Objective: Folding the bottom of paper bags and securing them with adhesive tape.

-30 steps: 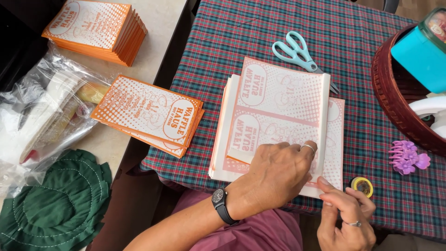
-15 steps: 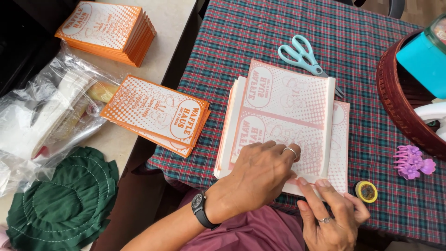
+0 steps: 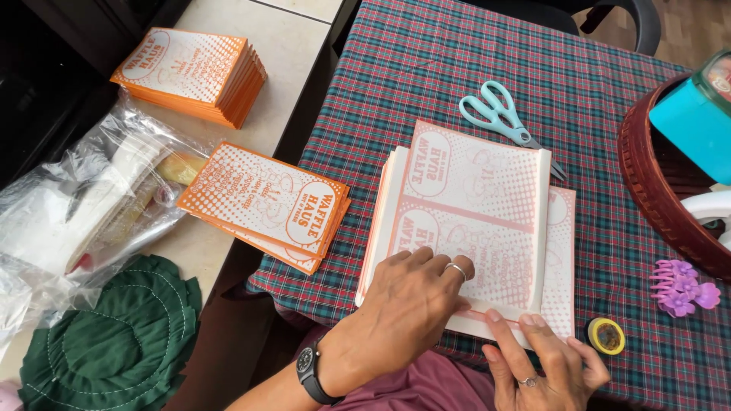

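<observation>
A stack of flat white paper sheets printed in pale orange lies on the plaid tablecloth. My left hand, with a ring and a black wristwatch, presses flat on the near left part of the top sheet. My right hand is at the near edge of the stack, its fingertips pinching and folding a narrow strip of that sheet. A small yellow tape roll sits just right of my right hand.
Teal scissors lie beyond the stack. Two piles of folded orange paper bags rest on the beige counter at left, next to clear plastic bags and a green cloth. A dark red basket, a teal box and a purple hair clip are at right.
My left hand has slid a little left and down along the sheet. My right hand's fingers have moved in onto the near edge strip. The camera has shifted slightly.
</observation>
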